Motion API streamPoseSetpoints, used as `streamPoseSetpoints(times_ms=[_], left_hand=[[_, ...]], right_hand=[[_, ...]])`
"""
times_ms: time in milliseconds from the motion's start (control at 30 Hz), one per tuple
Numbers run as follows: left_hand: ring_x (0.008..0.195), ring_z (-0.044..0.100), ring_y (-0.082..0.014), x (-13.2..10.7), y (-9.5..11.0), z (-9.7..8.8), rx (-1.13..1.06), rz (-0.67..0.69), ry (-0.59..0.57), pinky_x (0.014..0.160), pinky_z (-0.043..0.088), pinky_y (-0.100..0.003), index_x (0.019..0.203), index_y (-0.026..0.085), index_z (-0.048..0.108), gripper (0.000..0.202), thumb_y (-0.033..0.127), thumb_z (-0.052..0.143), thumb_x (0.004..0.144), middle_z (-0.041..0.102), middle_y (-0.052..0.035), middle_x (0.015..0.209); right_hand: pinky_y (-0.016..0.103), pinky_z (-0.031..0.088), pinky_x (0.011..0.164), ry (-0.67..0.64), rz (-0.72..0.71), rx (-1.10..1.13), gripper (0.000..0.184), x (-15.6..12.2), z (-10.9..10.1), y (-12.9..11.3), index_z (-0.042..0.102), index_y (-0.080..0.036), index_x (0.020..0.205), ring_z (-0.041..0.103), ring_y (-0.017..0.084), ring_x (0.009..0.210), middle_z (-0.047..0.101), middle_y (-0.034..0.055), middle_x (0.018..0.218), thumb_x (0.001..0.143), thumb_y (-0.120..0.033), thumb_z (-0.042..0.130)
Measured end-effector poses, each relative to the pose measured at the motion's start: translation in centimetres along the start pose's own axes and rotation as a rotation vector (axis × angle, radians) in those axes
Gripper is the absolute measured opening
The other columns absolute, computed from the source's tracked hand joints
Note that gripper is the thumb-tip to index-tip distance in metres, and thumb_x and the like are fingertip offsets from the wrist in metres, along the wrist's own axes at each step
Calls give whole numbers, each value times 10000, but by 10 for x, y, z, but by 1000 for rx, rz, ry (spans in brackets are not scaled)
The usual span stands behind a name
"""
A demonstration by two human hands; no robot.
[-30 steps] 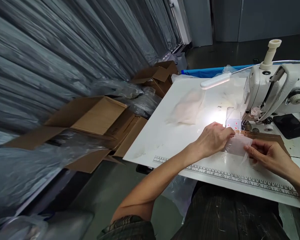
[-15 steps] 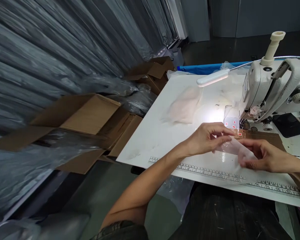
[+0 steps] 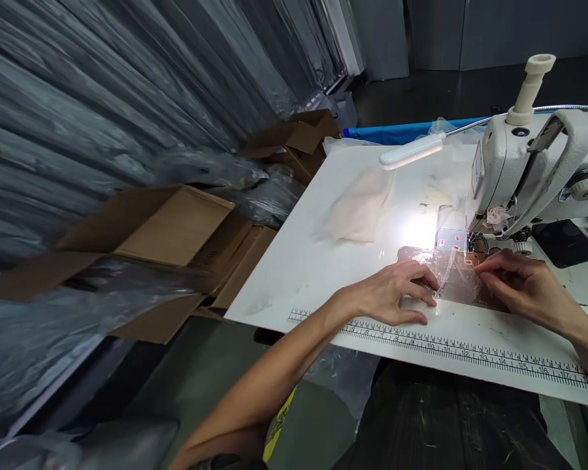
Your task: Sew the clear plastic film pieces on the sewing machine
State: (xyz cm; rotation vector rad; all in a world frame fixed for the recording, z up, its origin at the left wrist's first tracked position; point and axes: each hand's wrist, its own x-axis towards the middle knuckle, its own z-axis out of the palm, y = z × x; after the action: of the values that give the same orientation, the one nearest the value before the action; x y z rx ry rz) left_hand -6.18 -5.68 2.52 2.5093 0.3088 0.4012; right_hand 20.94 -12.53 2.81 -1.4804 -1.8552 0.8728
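Observation:
My left hand [image 3: 396, 297] rests on the white sewing table [image 3: 318, 261], its fingers curled and pressing the left edge of a clear plastic sheet [image 3: 453, 277]. My right hand [image 3: 524, 287] pinches the sheet's right side, close to the needle of the white sewing machine [image 3: 534, 170]. The sheet lies flat over a brown cardboard piece [image 3: 490, 297] in front of the presser foot. Small red marks show by the needle plate [image 3: 453, 240].
A printed ruler [image 3: 470, 349] runs along the table's near edge. A pale folded fabric piece [image 3: 360, 205] lies farther back under the lamp [image 3: 411, 150]. Open cardboard boxes [image 3: 171, 228] and plastic-wrapped rolls stand on the left. A dark phone [image 3: 563, 241] lies behind the machine.
The clear sheet, held up between both hands before, now lies flat on the cardboard by the needle. Both hands have lowered onto it.

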Motion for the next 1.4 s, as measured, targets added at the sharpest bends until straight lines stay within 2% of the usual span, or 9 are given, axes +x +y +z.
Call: streamPoseSetpoints(times_ms=[67, 200, 367, 533, 733, 900, 1100, 1233, 1400], left_hand=[[962, 650, -182, 0, 0, 7, 53, -31, 60, 850, 542, -330, 910, 211, 737, 80, 276, 693, 892, 692, -74, 1061], [731, 643, -115, 5, 20, 9, -37, -146, 135, 678, 529, -232, 924, 160, 679, 243, 311, 509, 1007, 702, -42, 838], [400, 466, -52, 18, 43, -12, -379, -439, 153, 405, 356, -151, 925, 157, 646, 334, 437, 479, 998, 547, 62, 527], [388, 326, -41, 44, 20, -23, -307, -597, 131, 393, 241, -162, 758, 144, 650, 310, 395, 575, 924, 405, 85, 459], [492, 411, -88, 78, -9, -30, -135, -542, -50, 478, 277, -214, 664, 152, 635, 350, 419, 603, 889, 480, 45, 519], [545, 472, -116, 90, -30, -42, 51, -536, -140, 507, 297, -224, 762, 159, 668, 316, 436, 591, 895, 561, 15, 613], [842, 599, -180, 107, -64, -40, 414, -391, -42, 721, 446, -245, 1058, 143, 675, 220, 255, 526, 941, 638, -94, 1050], [1067, 573, -200, 115, -84, -35, 488, -248, -68, 949, 423, -272, 1025, 184, 681, 254, 95, 472, 910, 617, -71, 1173], [1100, 589, -211, 106, -88, -26, 504, -152, 27, 961, 446, -312, 1116, 164, 648, 267, 89, 488, 915, 620, -105, 1217]], right_hand=[[320, 560, 677, -99, -102, 22, 384, -6, 9, -7, 705, -210, 1100, 656, 190, 783, 694, 82, 968, 870, -498, 598], [464, 531, 937, -128, -224, 46, 629, -16, 26, -19, 543, -241, 1370, 611, 270, 1101, 630, 124, 1240, 812, -492, 685], [298, 550, 618, -314, 26, 388, 517, -15, 21, -26, 557, -168, 1333, 627, 163, 687, 684, 52, 792, 939, -500, 513], [338, 540, 666, -285, 103, 292, 587, -3, 16, -26, 611, -153, 1238, 622, 179, 719, 691, 77, 872, 825, -570, 624], [280, 446, 536, -116, 232, -24, 255, 15, 14, -19, 670, -177, 976, 536, 146, 552, 604, 4, 637, 815, -346, 566], [283, 455, 552, -130, 278, 0, 185, 21, 7, -7, 660, -188, 838, 561, 159, 576, 603, 16, 627, 787, -326, 547], [265, 427, 513, -44, 262, 92, 277, 18, 13, 4, 684, -195, 871, 541, 149, 561, 589, 5, 631, 797, -437, 573], [268, 430, 514, -42, 286, 125, 339, 18, 16, 12, 685, -187, 909, 531, 144, 554, 582, 2, 639, 800, -486, 569], [282, 442, 521, -30, 290, 95, 417, 18, 15, 12, 688, -178, 925, 561, 164, 571, 594, 16, 643, 793, -548, 546]])
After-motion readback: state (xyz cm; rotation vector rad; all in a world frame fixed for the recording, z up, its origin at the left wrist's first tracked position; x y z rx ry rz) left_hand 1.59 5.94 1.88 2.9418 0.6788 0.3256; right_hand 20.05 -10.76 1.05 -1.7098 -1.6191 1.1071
